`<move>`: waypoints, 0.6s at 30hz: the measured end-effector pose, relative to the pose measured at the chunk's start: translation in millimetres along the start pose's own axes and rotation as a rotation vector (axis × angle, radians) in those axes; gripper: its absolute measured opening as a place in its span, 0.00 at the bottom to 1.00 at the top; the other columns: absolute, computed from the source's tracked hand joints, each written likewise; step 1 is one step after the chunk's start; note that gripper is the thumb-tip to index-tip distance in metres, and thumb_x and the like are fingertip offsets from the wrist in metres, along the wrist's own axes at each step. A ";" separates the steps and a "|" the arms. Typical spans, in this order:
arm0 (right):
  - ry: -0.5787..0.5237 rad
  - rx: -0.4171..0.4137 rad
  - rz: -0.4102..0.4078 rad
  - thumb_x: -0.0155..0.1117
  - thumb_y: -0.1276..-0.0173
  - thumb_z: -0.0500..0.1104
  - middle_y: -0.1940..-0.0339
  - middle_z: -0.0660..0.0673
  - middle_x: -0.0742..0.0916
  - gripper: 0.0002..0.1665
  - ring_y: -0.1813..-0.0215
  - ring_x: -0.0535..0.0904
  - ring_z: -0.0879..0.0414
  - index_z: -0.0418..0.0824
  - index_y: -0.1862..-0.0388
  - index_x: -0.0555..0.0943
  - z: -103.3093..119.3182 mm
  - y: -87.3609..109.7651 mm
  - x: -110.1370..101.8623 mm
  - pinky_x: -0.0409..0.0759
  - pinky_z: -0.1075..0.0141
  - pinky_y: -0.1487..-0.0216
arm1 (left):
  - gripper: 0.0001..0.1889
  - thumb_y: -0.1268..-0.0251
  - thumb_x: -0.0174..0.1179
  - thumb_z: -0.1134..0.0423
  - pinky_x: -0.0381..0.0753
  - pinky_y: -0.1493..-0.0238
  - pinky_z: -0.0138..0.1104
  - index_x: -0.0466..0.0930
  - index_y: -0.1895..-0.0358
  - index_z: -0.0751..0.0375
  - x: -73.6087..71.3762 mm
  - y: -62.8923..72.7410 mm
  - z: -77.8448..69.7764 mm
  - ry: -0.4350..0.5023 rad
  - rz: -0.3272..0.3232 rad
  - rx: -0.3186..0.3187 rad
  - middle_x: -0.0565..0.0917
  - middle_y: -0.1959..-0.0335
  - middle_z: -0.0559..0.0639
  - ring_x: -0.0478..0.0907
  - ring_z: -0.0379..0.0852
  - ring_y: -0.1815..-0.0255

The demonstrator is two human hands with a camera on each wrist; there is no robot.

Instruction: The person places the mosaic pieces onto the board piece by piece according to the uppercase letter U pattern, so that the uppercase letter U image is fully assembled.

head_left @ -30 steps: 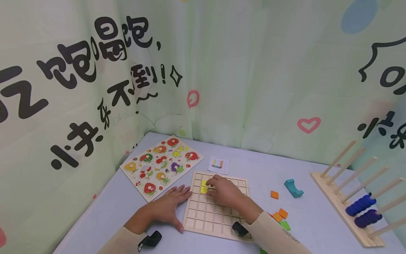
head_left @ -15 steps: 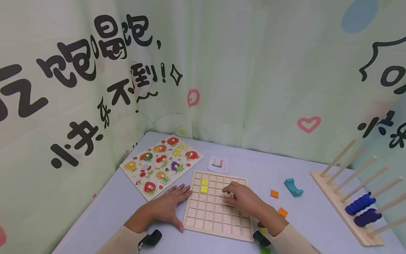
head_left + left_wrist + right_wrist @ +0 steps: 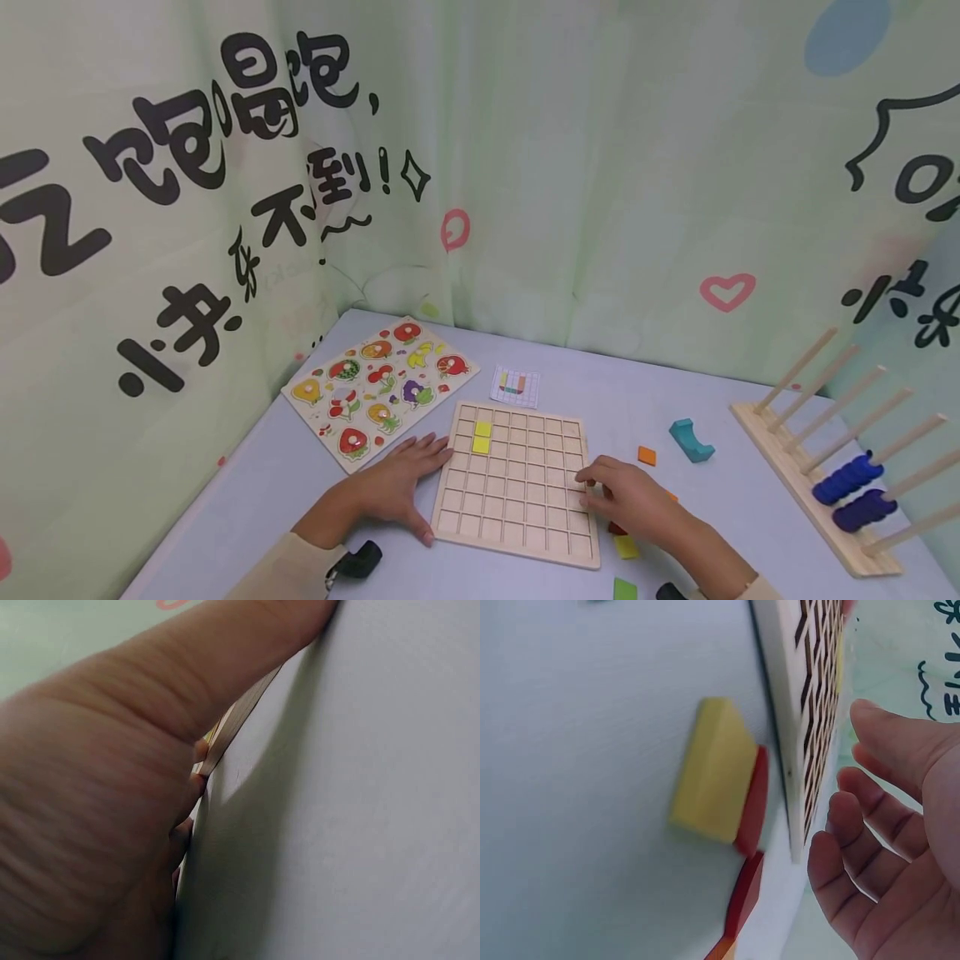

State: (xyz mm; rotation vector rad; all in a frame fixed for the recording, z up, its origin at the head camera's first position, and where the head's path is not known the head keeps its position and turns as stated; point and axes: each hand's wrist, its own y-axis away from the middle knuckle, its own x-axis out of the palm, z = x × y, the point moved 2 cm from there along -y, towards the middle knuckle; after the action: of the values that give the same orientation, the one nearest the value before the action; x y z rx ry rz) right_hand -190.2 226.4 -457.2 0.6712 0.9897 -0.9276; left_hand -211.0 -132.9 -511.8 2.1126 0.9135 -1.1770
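A wooden grid board (image 3: 517, 500) lies flat on the table, with two yellow square tiles (image 3: 482, 437) set one behind the other in cells at its upper left. My left hand (image 3: 397, 483) rests spread on the table, its fingertips and thumb against the board's left edge. Over the board's right edge hovers my right hand (image 3: 630, 496), fingers loosely bent and nothing between them. Below it, a yellow tile (image 3: 716, 776) leans against a red tile (image 3: 754, 799) beside the board in the right wrist view. Another red tile (image 3: 744, 892) lies close by.
Behind the board is a small pattern card (image 3: 514, 387). A fruit puzzle board (image 3: 382, 392) lies at the back left. To the right are an orange tile (image 3: 647, 456), a teal arch block (image 3: 692, 442) and a wooden peg rack (image 3: 813, 492). A green tile (image 3: 625, 589) sits near the front.
My right hand has moved right, from the yellow tiles across the board to its right edge, uncovering both tiles. The left hand has stayed in place.
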 end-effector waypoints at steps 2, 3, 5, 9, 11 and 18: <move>-0.010 -0.009 0.008 0.69 0.36 0.46 0.60 0.60 0.79 0.14 0.66 0.70 0.66 0.47 0.52 0.83 -5.0 7.2 -0.6 0.74 0.69 0.67 | 0.68 0.75 0.68 0.22 0.37 0.25 0.47 0.54 0.22 0.48 0.5 0.0 0.5 0.001 0.000 -0.001 0.48 0.21 0.40 0.37 0.45 0.22; -0.015 -0.014 0.011 0.70 0.36 0.45 0.60 0.59 0.79 0.13 0.67 0.70 0.66 0.47 0.53 0.83 -7.1 10.9 -1.0 0.74 0.69 0.68 | 0.68 0.75 0.68 0.22 0.37 0.25 0.47 0.54 0.23 0.48 0.4 0.0 0.4 0.001 -0.001 -0.002 0.48 0.22 0.40 0.37 0.45 0.22; -0.016 -0.025 0.011 0.71 0.37 0.45 0.59 0.59 0.79 0.14 0.68 0.70 0.67 0.47 0.53 0.83 -11.8 17.6 -1.3 0.74 0.69 0.68 | 0.68 0.75 0.68 0.21 0.37 0.25 0.47 0.54 0.23 0.48 -0.3 0.0 -0.1 -0.001 -0.002 -0.002 0.48 0.22 0.40 0.37 0.45 0.22; -0.005 -0.061 -0.025 0.73 0.40 0.44 0.60 0.58 0.79 0.15 0.67 0.70 0.68 0.45 0.54 0.84 -19.1 30.7 -0.5 0.75 0.70 0.67 | 0.68 0.75 0.68 0.21 0.37 0.25 0.47 0.54 0.23 0.48 -2.7 0.1 -1.6 -0.003 -0.006 0.003 0.48 0.22 0.40 0.37 0.45 0.22; 0.007 -0.069 -0.043 0.73 0.41 0.45 0.60 0.59 0.78 0.15 0.67 0.69 0.68 0.46 0.55 0.84 -21.8 37.1 1.6 0.73 0.71 0.67 | 0.68 0.75 0.68 0.22 0.37 0.25 0.47 0.54 0.23 0.48 -3.2 0.4 -1.8 -0.002 -0.008 0.006 0.48 0.22 0.40 0.37 0.46 0.22; -0.029 -0.035 -0.013 0.74 0.43 0.50 0.62 0.62 0.76 0.15 0.67 0.67 0.68 0.51 0.57 0.83 -25.4 56.0 7.5 0.70 0.71 0.68 | 0.67 0.73 0.67 0.21 0.37 0.25 0.47 0.53 0.22 0.49 -3.0 2.6 -2.6 -0.004 -0.010 0.024 0.48 0.21 0.41 0.37 0.46 0.22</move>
State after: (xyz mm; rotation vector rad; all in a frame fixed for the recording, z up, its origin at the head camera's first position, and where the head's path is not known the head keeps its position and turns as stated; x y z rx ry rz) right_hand -148.9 270.5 -470.9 0.6209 0.9836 -0.9271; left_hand -208.9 -133.5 -507.7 2.1262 0.9127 -1.2029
